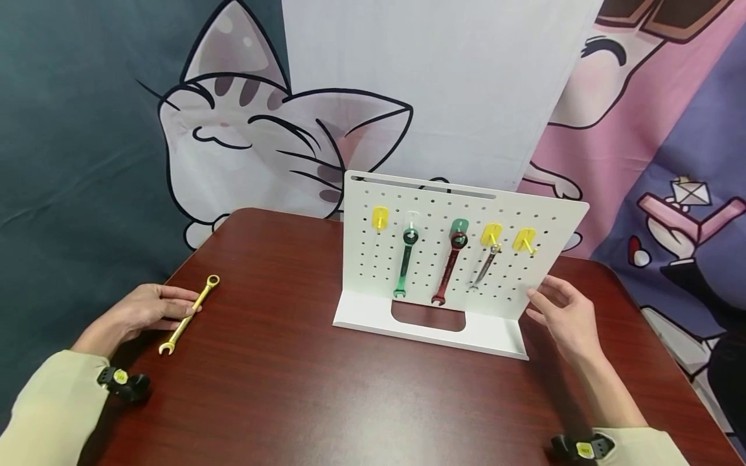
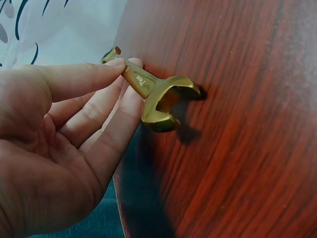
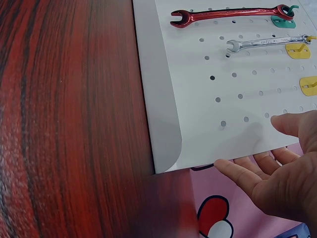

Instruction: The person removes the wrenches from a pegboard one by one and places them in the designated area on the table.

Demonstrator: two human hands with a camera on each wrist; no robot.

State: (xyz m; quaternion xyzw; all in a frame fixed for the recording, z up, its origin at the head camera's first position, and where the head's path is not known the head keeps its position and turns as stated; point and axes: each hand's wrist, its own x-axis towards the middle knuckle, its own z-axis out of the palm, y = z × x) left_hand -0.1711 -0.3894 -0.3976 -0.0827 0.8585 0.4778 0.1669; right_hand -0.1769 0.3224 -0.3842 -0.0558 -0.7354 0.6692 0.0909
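A gold combination wrench point(image 1: 189, 317) is pinched between the thumb and fingers of my left hand point(image 1: 153, 309), low over the table's left side. Its open end point(image 2: 171, 101) points towards me, and the ring end is farther away. My right hand point(image 1: 568, 317) holds the right edge of a white pegboard stand point(image 1: 379, 317), thumb in front and fingertips partly hidden behind the edge. From hooks on the board hang a green wrench point(image 1: 405, 265), a red wrench point(image 1: 447, 268) and a smaller silver wrench point(image 1: 484, 268). Yellow hooks at the far left point(image 1: 380, 219) and far right point(image 1: 526, 241) carry nothing.
The stand rests on a dark red-brown wooden table point(image 1: 280, 388), and its base has a rounded cutout point(image 1: 428, 316). Cloth with cartoon animals point(image 1: 250, 149) hangs behind the table. A wrist camera point(image 1: 125, 383) is strapped to my left forearm, another point(image 1: 583, 446) to my right.
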